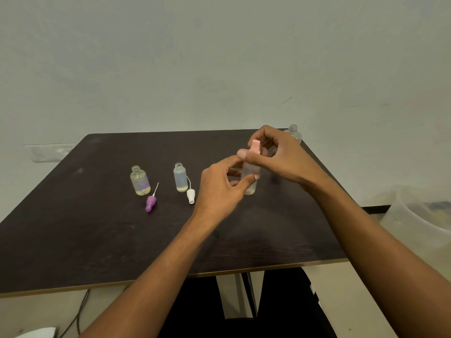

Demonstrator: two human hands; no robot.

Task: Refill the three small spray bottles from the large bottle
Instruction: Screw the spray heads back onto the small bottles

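Observation:
My left hand [219,184] grips the body of a small clear spray bottle [250,184] that stands on the dark table [97,240]. My right hand [275,152] pinches its pink spray cap [255,145] at the top. To the left stand two uncapped small bottles: one with a purple label [140,181] and a bluish one [180,177]. A purple spray cap [151,201] and a white spray cap [190,194] lie beside them, tubes attached. The large clear bottle [294,132] stands open at the far right corner, partly hidden behind my right hand.
A translucent plastic tub [419,215] sits off the table's right edge. A wall socket [48,152] is on the wall at left, and a cable [80,311] hangs below the table's front edge.

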